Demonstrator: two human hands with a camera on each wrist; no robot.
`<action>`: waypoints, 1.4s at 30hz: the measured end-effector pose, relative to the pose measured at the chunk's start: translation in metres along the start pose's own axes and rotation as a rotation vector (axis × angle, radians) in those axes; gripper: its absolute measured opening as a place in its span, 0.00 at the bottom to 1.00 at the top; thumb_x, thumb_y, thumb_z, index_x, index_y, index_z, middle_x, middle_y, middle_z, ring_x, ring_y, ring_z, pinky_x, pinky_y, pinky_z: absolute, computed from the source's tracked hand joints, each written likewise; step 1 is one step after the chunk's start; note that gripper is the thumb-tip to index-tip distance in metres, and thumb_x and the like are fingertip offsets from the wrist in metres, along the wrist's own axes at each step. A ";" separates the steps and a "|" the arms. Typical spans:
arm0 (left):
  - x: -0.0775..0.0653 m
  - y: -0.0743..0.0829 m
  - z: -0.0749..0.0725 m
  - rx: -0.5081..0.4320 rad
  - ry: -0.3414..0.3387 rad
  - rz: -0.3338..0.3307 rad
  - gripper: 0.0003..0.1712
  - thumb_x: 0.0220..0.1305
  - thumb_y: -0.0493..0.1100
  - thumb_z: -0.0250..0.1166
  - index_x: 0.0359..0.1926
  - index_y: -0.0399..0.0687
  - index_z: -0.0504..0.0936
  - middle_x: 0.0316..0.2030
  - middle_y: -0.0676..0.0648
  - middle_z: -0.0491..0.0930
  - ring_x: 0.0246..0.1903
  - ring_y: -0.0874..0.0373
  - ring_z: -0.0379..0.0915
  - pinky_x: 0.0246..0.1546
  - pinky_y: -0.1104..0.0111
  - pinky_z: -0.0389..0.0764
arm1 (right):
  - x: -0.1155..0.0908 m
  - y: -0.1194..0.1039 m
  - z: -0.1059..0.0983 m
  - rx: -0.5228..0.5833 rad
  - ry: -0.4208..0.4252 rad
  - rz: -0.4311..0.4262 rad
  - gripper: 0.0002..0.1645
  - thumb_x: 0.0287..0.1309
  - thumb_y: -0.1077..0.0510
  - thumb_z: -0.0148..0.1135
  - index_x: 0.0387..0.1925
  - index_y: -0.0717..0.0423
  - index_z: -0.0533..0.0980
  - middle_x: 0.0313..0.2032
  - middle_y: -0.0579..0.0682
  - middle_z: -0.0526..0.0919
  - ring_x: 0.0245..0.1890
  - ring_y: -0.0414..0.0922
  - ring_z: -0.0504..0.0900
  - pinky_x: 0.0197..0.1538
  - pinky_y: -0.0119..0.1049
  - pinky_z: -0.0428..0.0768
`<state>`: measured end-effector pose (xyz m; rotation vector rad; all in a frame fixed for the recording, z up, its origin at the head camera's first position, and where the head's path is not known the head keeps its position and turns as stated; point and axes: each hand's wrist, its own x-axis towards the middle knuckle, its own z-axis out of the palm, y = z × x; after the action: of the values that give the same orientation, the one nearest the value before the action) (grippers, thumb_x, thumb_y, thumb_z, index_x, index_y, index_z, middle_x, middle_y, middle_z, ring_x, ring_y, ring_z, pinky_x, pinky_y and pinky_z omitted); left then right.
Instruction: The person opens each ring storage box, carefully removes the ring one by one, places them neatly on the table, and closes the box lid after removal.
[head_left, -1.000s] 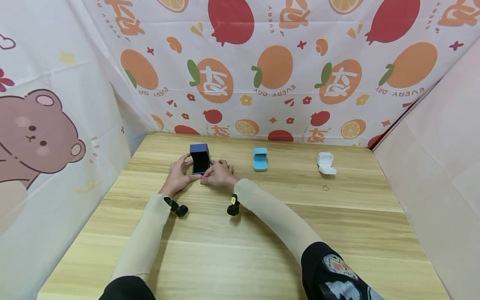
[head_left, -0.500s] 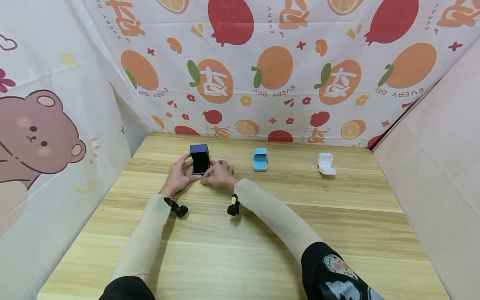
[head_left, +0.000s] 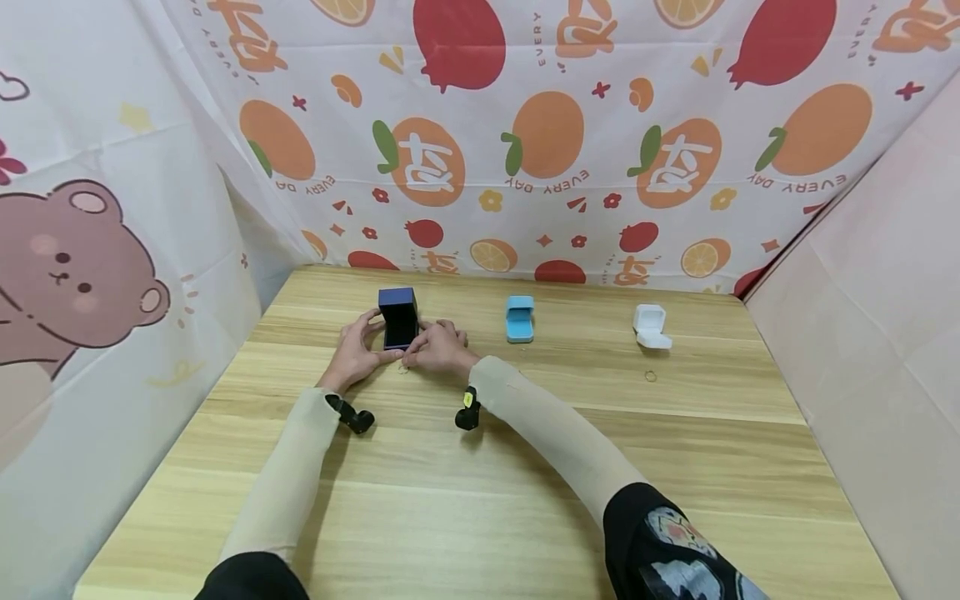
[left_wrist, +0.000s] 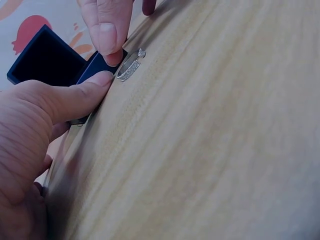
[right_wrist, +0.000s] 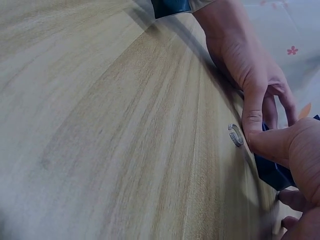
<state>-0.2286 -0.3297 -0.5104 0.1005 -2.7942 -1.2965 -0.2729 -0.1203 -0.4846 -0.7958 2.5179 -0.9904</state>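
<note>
A dark blue ring box (head_left: 396,299) stands with its lid up near the back left of the table, its black lining facing me. My left hand (head_left: 356,354) holds its left side, with the thumb along the lower front edge. From the right, my right hand (head_left: 441,348) grips the base, its thumb meeting the left thumb at the front. A silvery ring (left_wrist: 130,71) set with small stones lies on the wood just before the box, close to both thumbs. The same ring (right_wrist: 236,140) shows beside the fingertips in the right wrist view. The box's sides are partly hidden by my fingers.
To the right stand an open light-blue ring box (head_left: 521,321) and an open white ring box (head_left: 652,326). Another ring (head_left: 651,376) lies before the white one. A printed fruit cloth (head_left: 480,225) hangs behind the table's back edge.
</note>
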 end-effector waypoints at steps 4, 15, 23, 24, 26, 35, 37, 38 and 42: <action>0.000 0.001 0.001 0.004 -0.004 -0.016 0.61 0.55 0.51 0.79 0.81 0.53 0.52 0.74 0.38 0.67 0.78 0.38 0.39 0.76 0.37 0.42 | 0.001 0.001 -0.001 -0.005 -0.002 0.005 0.07 0.59 0.44 0.72 0.26 0.33 0.89 0.78 0.45 0.61 0.79 0.57 0.53 0.69 0.61 0.54; 0.000 0.001 -0.002 -0.091 -0.020 0.002 0.62 0.56 0.60 0.76 0.81 0.51 0.48 0.77 0.37 0.60 0.78 0.40 0.51 0.77 0.40 0.50 | 0.001 0.002 -0.012 0.029 0.056 0.018 0.05 0.58 0.46 0.73 0.30 0.39 0.90 0.65 0.40 0.80 0.72 0.53 0.68 0.68 0.59 0.59; -0.008 0.002 -0.005 -0.209 0.026 -0.019 0.48 0.71 0.63 0.60 0.80 0.49 0.51 0.79 0.37 0.54 0.78 0.37 0.47 0.76 0.38 0.51 | 0.003 0.006 -0.028 0.098 0.047 -0.031 0.06 0.62 0.50 0.70 0.33 0.44 0.89 0.50 0.42 0.90 0.65 0.47 0.79 0.73 0.70 0.54; -0.009 0.002 -0.006 -0.218 0.033 -0.016 0.47 0.71 0.62 0.59 0.80 0.48 0.52 0.79 0.37 0.54 0.78 0.37 0.48 0.76 0.39 0.52 | 0.003 0.007 -0.029 0.100 0.047 -0.032 0.06 0.62 0.50 0.70 0.34 0.45 0.89 0.50 0.43 0.90 0.65 0.48 0.79 0.73 0.70 0.54; -0.009 0.002 -0.005 -0.219 0.050 -0.010 0.46 0.71 0.63 0.59 0.80 0.47 0.53 0.78 0.36 0.55 0.78 0.37 0.49 0.75 0.39 0.53 | 0.002 0.008 -0.033 0.115 0.043 -0.034 0.07 0.62 0.51 0.70 0.38 0.49 0.89 0.52 0.46 0.89 0.66 0.50 0.78 0.74 0.66 0.60; -0.003 0.014 -0.013 -0.218 0.188 0.034 0.46 0.70 0.65 0.60 0.78 0.50 0.54 0.75 0.35 0.60 0.74 0.36 0.53 0.73 0.39 0.56 | 0.002 0.008 -0.052 0.138 0.073 -0.051 0.17 0.63 0.51 0.69 0.50 0.55 0.83 0.60 0.51 0.83 0.66 0.55 0.75 0.69 0.51 0.74; -0.002 0.020 -0.017 -0.205 0.225 0.050 0.46 0.69 0.64 0.61 0.77 0.49 0.57 0.74 0.36 0.62 0.74 0.37 0.53 0.74 0.39 0.54 | 0.002 0.007 -0.057 0.134 0.073 -0.072 0.20 0.64 0.50 0.69 0.53 0.56 0.82 0.61 0.52 0.82 0.66 0.57 0.75 0.69 0.52 0.73; -0.001 0.022 -0.020 -0.190 0.238 0.057 0.45 0.69 0.65 0.61 0.77 0.50 0.58 0.74 0.37 0.62 0.74 0.38 0.53 0.74 0.40 0.54 | 0.002 0.006 -0.059 0.124 0.074 -0.078 0.22 0.64 0.49 0.69 0.55 0.56 0.81 0.62 0.52 0.82 0.67 0.57 0.75 0.69 0.51 0.73; 0.004 0.036 -0.029 -0.142 0.263 0.099 0.43 0.68 0.65 0.61 0.76 0.51 0.62 0.74 0.41 0.64 0.74 0.41 0.52 0.74 0.40 0.53 | 0.000 0.001 -0.072 0.105 0.080 -0.069 0.24 0.65 0.47 0.67 0.58 0.53 0.79 0.65 0.52 0.80 0.69 0.56 0.73 0.70 0.50 0.72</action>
<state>-0.2318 -0.3289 -0.4635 0.1142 -2.4506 -1.3449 -0.3076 -0.0822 -0.4342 -0.8323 2.4960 -1.1886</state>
